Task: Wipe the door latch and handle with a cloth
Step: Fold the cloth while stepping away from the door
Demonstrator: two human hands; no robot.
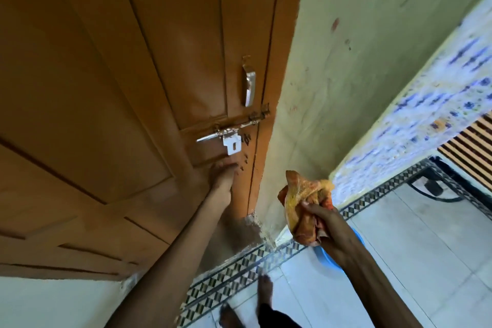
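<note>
A brown wooden door fills the left of the view. On it a silver pull handle stands upright, and just below runs a silver sliding latch with a flat hasp plate hanging from it. My left hand rests flat against the door a little below the latch, fingers extended, holding nothing. My right hand is lower and to the right, away from the door, gripping a bunched orange and yellow cloth.
A pale green wall meets the door's right edge. The floor has white tiles with a black patterned border. A blue basin lies partly under my right arm. My bare feet stand near the threshold.
</note>
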